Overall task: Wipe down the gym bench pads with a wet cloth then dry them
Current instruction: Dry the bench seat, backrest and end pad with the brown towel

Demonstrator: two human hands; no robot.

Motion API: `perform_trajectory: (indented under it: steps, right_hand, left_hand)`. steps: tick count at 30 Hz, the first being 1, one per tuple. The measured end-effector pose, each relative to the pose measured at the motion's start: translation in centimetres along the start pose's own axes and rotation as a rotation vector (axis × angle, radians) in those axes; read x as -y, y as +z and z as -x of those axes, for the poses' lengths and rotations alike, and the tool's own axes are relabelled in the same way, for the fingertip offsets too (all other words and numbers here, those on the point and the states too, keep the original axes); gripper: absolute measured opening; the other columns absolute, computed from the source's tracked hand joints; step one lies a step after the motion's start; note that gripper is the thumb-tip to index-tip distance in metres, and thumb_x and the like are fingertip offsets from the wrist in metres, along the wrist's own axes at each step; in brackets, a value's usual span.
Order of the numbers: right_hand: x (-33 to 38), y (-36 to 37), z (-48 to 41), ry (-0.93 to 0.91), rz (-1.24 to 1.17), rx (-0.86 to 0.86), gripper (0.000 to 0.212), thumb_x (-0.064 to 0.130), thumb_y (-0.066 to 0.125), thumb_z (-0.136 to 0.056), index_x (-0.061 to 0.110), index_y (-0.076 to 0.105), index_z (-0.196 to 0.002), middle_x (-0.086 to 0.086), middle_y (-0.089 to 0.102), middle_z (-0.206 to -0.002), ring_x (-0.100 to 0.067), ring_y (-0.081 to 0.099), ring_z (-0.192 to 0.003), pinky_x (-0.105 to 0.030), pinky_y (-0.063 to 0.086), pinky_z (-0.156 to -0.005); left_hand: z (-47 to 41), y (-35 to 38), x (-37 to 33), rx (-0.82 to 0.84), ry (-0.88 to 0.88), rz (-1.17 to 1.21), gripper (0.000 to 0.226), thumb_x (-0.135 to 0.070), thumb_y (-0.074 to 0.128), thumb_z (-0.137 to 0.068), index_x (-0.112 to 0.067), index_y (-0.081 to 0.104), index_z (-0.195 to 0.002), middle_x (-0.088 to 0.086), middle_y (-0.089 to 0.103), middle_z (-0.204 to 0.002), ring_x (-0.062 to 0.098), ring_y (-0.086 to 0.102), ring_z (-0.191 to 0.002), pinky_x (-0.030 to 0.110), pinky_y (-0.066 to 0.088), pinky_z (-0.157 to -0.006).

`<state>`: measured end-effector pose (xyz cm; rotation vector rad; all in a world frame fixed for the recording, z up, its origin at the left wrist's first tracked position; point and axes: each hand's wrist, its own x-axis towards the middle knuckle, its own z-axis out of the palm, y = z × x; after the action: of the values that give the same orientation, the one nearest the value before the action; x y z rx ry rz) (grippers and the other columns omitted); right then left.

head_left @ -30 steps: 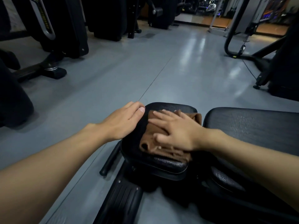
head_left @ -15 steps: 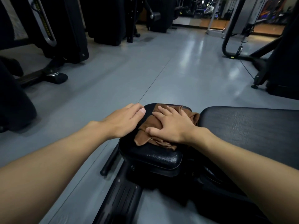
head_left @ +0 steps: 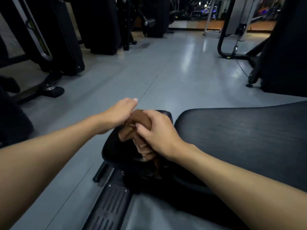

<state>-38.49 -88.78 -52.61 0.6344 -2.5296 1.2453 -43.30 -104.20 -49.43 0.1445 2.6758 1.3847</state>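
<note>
Head view: left hand (head_left: 118, 112) rests at the far-left edge of the small pad (head_left: 116, 153), fingers hidden so I cannot tell its grip; right hand (head_left: 160, 136) clutches the bunched cloth (head_left: 131, 130) near that pad's right edge, where its hanging tail may snag in the gap before the long pad (head_left: 240, 135).

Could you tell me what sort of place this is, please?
Most likely a gym: a black padded bench, several dark exercise machines beyond it, and a smooth grey floor.

Left hand (head_left: 119, 112) and right hand (head_left: 159, 135) are showing bare. Both forearms are showing uncovered up to the frame edge.
</note>
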Motion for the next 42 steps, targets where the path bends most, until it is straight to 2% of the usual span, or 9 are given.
perform_trajectory:
  steps: [4,9,12,20,23,29,33,36,42]
  right_hand:
    - [1.8,-10.5,-3.2,0.022,-0.014,-0.182,0.026,0.031,0.061,-0.084,0.019,0.066,-0.107,0.003,0.067,-0.096,-0.022,0.062,-0.093,-0.045,0.047,-0.087]
    - [5.0,-26.4,-5.0,0.1,0.033,-0.355,0.028,0.027,0.062,-0.086,0.014,0.064,-0.11,-0.002,0.064,-0.107,-0.023,0.058,-0.102,-0.044,0.045,-0.091]
    - [7.3,-36.1,-5.5,0.153,0.092,-0.426,0.03,0.029,0.059,-0.087,0.015,0.062,-0.113,-0.001,0.06,-0.113,-0.022,0.055,-0.108,-0.046,0.043,-0.096]
    - [15.7,-61.4,-2.5,0.446,-0.052,-0.36,0.057,0.045,0.065,-0.085,0.023,0.047,-0.135,0.007,0.034,-0.144,-0.011,0.039,-0.13,-0.038,0.035,-0.111]
    - [19.0,-72.3,0.3,0.6,-0.045,-0.359,0.078,0.066,0.061,-0.074,0.036,0.041,-0.142,0.014,0.032,-0.148,-0.009,0.035,-0.135,-0.042,0.034,-0.112]
    - [22.6,-89.7,5.5,0.908,-0.441,-0.433,0.113,0.039,0.08,-0.077,0.036,0.0,-0.157,0.004,0.022,-0.161,-0.007,0.027,-0.142,-0.026,0.024,-0.102]
    - [22.9,-95.7,9.6,0.956,-0.532,-0.479,0.089,0.045,0.083,-0.068,0.041,0.039,-0.146,0.017,0.048,-0.146,-0.008,0.035,-0.139,-0.051,0.009,-0.117]
    - [22.7,-98.5,13.5,0.972,-0.534,-0.542,0.036,0.03,0.074,-0.084,0.022,0.069,-0.119,0.004,0.071,-0.119,-0.018,0.058,-0.121,-0.054,0.03,-0.113]
    - [17.3,-105.4,19.7,1.064,-0.281,-0.787,0.036,0.022,0.076,-0.087,0.01,0.062,-0.118,-0.01,0.073,-0.105,-0.024,0.072,-0.093,-0.036,0.059,-0.08]
  left_hand:
    - [0.1,0.0,-12.8,0.355,-0.099,0.389,0.059,-0.05,0.029,-0.1,-0.005,0.058,-0.075,0.008,0.056,-0.052,0.014,0.05,-0.037,0.019,0.041,-0.042]
    - [-1.4,0.8,-29.2,0.563,-0.124,0.518,0.048,-0.057,0.048,-0.088,-0.016,0.068,-0.101,0.011,0.07,-0.099,0.022,0.067,-0.091,0.035,0.058,-0.084]
    - [-1.8,1.6,-39.0,0.624,-0.144,0.522,0.046,-0.056,0.049,-0.09,-0.018,0.065,-0.11,0.008,0.069,-0.107,0.022,0.068,-0.097,0.04,0.056,-0.09]
    - [0.8,5.2,-66.7,0.717,0.069,0.306,0.025,-0.02,0.062,-0.092,-0.019,0.056,-0.068,0.004,0.055,-0.062,0.016,0.05,-0.05,0.023,0.037,-0.044]
    - [2.5,7.2,-76.1,0.751,0.117,0.219,0.023,-0.016,0.061,-0.093,-0.022,0.052,-0.073,0.006,0.052,-0.065,0.018,0.043,-0.05,0.024,0.027,-0.045]
    - [5.0,10.8,-90.4,0.915,0.253,0.134,0.014,-0.01,0.054,-0.093,-0.021,0.053,-0.086,0.006,0.052,-0.067,0.019,0.038,-0.05,0.027,0.018,-0.046]
    - [6.3,14.8,-96.1,1.02,0.352,0.108,0.015,-0.007,0.051,-0.091,-0.022,0.054,-0.089,0.006,0.051,-0.069,0.019,0.04,-0.046,0.025,0.019,-0.044]
    - [7.3,18.7,-98.8,1.088,0.358,0.125,0.014,-0.011,0.053,-0.09,-0.025,0.056,-0.086,0.004,0.053,-0.07,0.018,0.043,-0.05,0.025,0.023,-0.048]
    - [7.8,30.5,-102.5,1.043,0.327,0.131,0.013,-0.009,0.061,-0.093,-0.007,0.055,-0.104,0.012,0.062,-0.068,0.019,0.041,-0.039,0.025,0.023,-0.04]
